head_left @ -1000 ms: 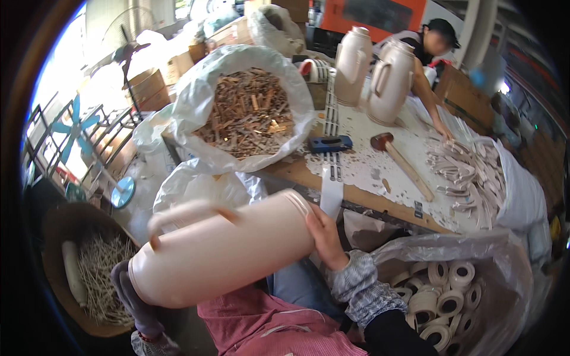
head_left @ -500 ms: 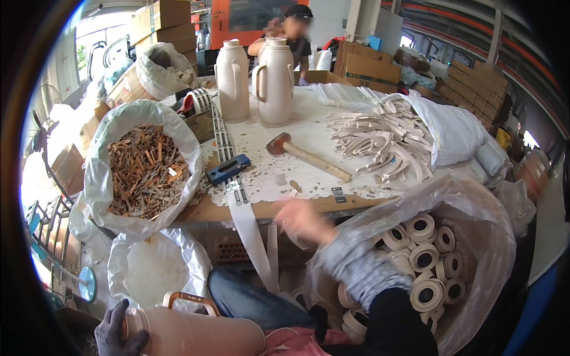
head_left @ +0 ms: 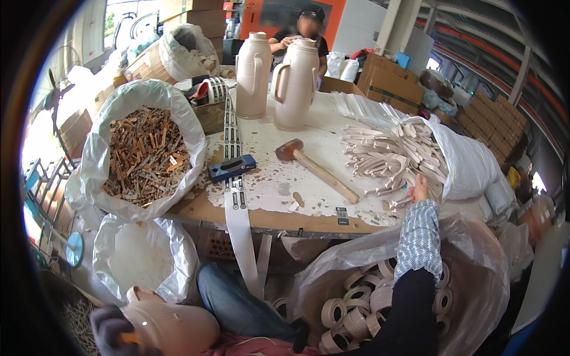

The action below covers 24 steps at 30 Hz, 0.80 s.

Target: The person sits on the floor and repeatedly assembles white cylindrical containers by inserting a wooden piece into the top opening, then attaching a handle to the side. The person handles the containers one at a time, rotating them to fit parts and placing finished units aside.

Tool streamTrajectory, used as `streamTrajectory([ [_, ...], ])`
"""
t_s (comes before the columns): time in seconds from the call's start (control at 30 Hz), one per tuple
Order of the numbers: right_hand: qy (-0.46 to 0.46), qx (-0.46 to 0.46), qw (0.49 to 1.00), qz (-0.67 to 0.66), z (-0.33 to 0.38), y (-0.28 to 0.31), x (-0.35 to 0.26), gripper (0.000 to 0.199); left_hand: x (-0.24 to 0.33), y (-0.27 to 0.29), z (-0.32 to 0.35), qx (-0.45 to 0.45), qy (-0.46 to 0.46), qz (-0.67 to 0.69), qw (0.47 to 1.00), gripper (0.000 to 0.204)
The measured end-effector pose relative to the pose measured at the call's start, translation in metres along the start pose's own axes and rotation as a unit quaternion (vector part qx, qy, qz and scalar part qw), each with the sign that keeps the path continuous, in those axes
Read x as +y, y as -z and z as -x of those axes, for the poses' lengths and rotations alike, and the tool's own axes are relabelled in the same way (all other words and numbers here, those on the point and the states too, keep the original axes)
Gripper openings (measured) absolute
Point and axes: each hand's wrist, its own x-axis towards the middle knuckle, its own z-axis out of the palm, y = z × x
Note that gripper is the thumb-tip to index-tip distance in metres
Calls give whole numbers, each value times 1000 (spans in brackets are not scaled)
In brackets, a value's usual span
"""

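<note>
A pale pink thermos flask (head_left: 175, 323) lies tilted across my lap. My gloved left hand (head_left: 113, 331) is closed round its left end, blurred by motion, with a bit of orange showing beside the fingers. My bare right hand (head_left: 420, 190) reaches over the table's front edge to a heap of pale pink curved plastic strips (head_left: 389, 155). Its fingers are apart at the heap's near right edge, and no strip shows clearly in its grip. The strips spill from a white sack (head_left: 469, 155). Under my right forearm, a clear plastic bag (head_left: 484, 279) holds several pale pink rings (head_left: 357, 322).
Two upright flasks (head_left: 252, 77) stand on the worn table (head_left: 279, 210). A mallet (head_left: 323, 174), a blue tool (head_left: 231, 168) and a strip of metal clips (head_left: 233, 133) lie there. At left, a white bag (head_left: 196, 160) holds brown scraps. A person (head_left: 309, 35) works across the table.
My right hand has moved right and away from me, from the table's front edge to the strips. The flask on my lap has turned, hiding its brown handle. My view has shifted.
</note>
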Motion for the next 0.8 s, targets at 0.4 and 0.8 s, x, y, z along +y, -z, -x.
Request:
streamTrajectory([
  [0.4, 404, -179, 826, -349, 392, -145, -182, 16, 26, -41, -133, -78, -81, 32, 993, 65],
  [0.8, 202, -514, 717, -425, 577, -185, -118, 66, 6, -41, -35, 55, 423, 559, 711, 20],
])
